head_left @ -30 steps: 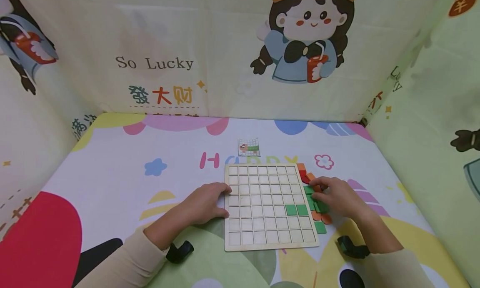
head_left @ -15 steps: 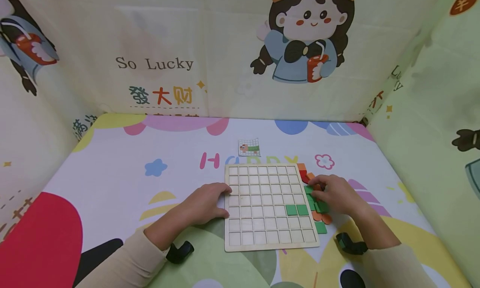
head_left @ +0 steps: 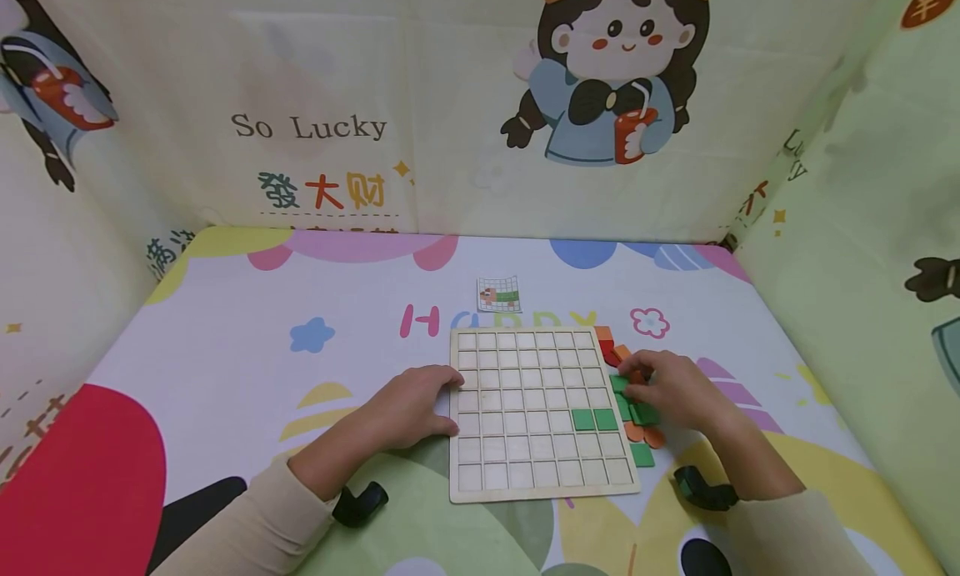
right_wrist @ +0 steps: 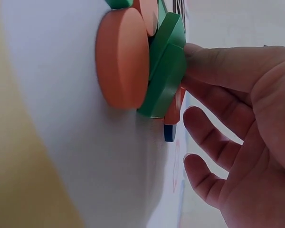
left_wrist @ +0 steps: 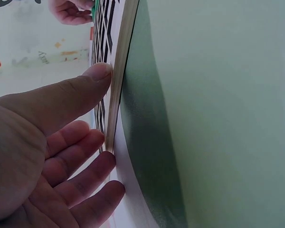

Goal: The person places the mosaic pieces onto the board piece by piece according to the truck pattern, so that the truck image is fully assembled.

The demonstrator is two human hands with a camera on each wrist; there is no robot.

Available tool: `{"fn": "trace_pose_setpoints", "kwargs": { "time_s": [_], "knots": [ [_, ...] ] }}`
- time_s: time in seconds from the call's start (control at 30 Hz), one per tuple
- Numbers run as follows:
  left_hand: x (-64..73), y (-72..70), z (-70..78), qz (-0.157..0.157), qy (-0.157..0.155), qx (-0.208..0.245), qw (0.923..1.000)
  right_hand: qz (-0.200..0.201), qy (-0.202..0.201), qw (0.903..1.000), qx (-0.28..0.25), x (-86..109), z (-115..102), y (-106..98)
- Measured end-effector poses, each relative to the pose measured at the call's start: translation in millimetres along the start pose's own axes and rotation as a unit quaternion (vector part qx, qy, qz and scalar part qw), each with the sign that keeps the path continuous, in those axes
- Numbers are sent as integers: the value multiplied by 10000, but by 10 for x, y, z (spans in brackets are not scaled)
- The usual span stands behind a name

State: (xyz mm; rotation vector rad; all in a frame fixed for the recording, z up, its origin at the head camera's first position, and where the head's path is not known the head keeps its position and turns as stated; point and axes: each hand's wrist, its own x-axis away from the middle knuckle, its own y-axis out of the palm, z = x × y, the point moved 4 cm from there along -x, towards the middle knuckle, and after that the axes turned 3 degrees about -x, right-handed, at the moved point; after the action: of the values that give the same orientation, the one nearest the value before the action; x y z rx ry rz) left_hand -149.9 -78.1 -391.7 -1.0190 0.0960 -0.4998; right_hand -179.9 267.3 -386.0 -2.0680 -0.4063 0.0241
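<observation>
A square wooden grid board (head_left: 495, 448) lies before me, with two green square tiles (head_left: 582, 420) side by side in its right-hand cells. My left hand (head_left: 411, 405) rests at the board's left edge; the left wrist view shows its thumb (left_wrist: 97, 72) against the rim and the fingers loosely bent. Over a pile of tiles beyond the board's right edge is my right hand (head_left: 671, 388). Its thumb touches a green tile (right_wrist: 166, 76) in the right wrist view, and the other fingers are loosely bent. Whether the index finger also touches a tile is hidden.
Orange round tiles (head_left: 654, 437), red tiles (head_left: 609, 356) and a lone green tile (head_left: 642, 455) lie along the board's right side. Behind the board is a small grid picture card (head_left: 498, 295). Printed cloth walls (head_left: 450, 101) stand at the back and both sides.
Both hands keep nearly the same place. One green tile beside the board, near my right fingertips, has shifted very slightly towards me.
</observation>
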Motion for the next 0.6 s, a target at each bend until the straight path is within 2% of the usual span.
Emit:
{"fn": "trace_pose_setpoints", "kwargs": {
  "time_s": [0.27, 0.6],
  "knots": [
    [-2, 7, -1, -9, 2, -18, 10000, 75, 43, 9998, -151, 26, 6, 23],
    [-13, 12, -6, -19, -13, -36, 10000, 104, 145, 9998, -75, 14, 29, 27]
  ]
}}
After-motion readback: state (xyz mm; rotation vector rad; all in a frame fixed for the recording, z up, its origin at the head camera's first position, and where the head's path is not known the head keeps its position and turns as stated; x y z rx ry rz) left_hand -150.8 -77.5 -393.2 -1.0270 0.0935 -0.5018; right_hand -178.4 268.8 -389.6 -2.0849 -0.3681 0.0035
